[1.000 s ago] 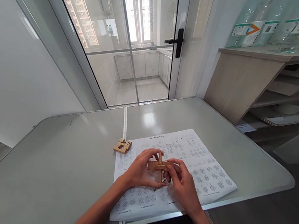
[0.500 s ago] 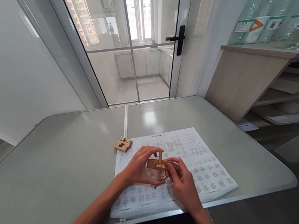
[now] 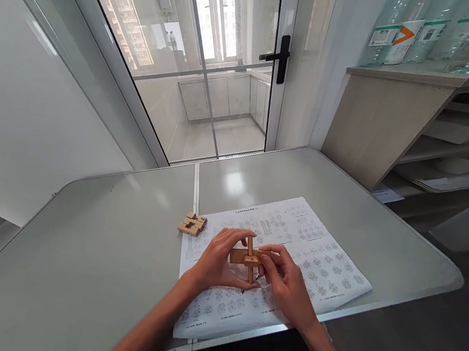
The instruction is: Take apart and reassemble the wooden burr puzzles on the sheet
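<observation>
Wooden cross (image 3: 248, 257) pinched between both your hands.
Your left hand (image 3: 214, 264) and right hand (image 3: 286, 284) gripped its joined bars, seemingly three; spare pieces (image 3: 192, 224) lay unjoined at the sheet (image 3: 326, 273) edge.

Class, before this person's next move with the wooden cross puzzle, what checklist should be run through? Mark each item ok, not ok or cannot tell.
1. Left hand and right hand both grip the tan wooden cross-shaped puzzle: ok.
2. Puzzle held over the white printed diagram sheet: ok.
3. Spare notched wooden blocks lie apart on the pale grey table, beside the sheet: ok.
4. Joints fully seated: cannot tell, fingers cover them.
5. Diagram print legible: cannot tell.
</observation>
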Demonstrator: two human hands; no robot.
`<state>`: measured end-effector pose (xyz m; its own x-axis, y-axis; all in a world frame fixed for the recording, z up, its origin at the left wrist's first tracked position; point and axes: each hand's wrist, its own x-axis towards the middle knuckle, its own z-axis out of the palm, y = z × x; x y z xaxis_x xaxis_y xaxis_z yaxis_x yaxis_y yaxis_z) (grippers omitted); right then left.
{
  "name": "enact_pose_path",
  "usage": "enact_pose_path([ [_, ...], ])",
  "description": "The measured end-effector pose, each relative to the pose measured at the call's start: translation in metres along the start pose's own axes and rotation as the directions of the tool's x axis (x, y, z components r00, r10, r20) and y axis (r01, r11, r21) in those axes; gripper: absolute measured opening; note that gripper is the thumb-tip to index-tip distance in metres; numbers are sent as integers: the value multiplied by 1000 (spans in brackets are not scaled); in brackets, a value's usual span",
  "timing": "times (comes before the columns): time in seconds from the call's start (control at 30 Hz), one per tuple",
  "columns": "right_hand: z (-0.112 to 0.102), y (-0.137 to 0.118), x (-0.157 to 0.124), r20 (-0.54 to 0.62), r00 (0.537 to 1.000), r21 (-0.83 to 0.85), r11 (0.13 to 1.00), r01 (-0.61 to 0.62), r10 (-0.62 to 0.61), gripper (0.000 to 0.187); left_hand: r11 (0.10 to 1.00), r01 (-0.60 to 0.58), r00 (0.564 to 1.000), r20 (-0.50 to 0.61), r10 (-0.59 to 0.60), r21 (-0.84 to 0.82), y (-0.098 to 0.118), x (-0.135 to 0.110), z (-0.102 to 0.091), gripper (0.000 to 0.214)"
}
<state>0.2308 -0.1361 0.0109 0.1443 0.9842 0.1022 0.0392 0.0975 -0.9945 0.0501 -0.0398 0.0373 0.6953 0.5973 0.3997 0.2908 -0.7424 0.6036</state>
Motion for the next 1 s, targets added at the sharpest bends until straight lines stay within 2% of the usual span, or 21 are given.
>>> enact_pose_path([
  [0.17, -1, 0, -1, -31, 1000, 24, 1000, -4, 5, 41, 1000, -12, 998, -55, 13, 8, 1, -1, 5, 87],
  [0.3, -1, 3, -2, -76, 997, -9, 1000, 15, -16, 37, 999, -2, 999, -41, 1, -32, 1, 0, 3, 90],
  [0.4, -1, 5, -2, -131, 991, -20, 999, 37, -39, 31, 974, 69, 997, 35, -63, -217, -2, 1, -1, 105],
  [0.47, -1, 6, -2, -158, 986, -35, 998, 53, -57, 28, 915, 143, 988, 112, -109, -376, -5, 2, -3, 114],
  [0.53, 0, 6, -2, -158, 985, -57, 996, 66, -75, 27, 856, 217, 973, 178, -149, -469, -8, 2, -4, 110],
  [0.67, 2, 6, -3, -134, 987, -95, 992, 79, -91, 25, 850, 275, 959, 194, -207, -450, -6, 3, -6, 90],
  [0.83, 3, 4, -3, -132, 983, -149, 983, 109, -129, 23, 837, 272, 961, 176, -212, -476, -1, 3, -8, 90],
  [0.93, 3, 2, -3, -70, 984, -188, 971, 148, -163, 20, 839, 273, 961, 166, -220, -470, 1, 3, -8, 77],
  [1.0, 2, 1, -4, -39, 980, -202, 962, 185, -197, 19, 853, 249, 966, 182, -184, -459, 1, 4, -9, 82],
])
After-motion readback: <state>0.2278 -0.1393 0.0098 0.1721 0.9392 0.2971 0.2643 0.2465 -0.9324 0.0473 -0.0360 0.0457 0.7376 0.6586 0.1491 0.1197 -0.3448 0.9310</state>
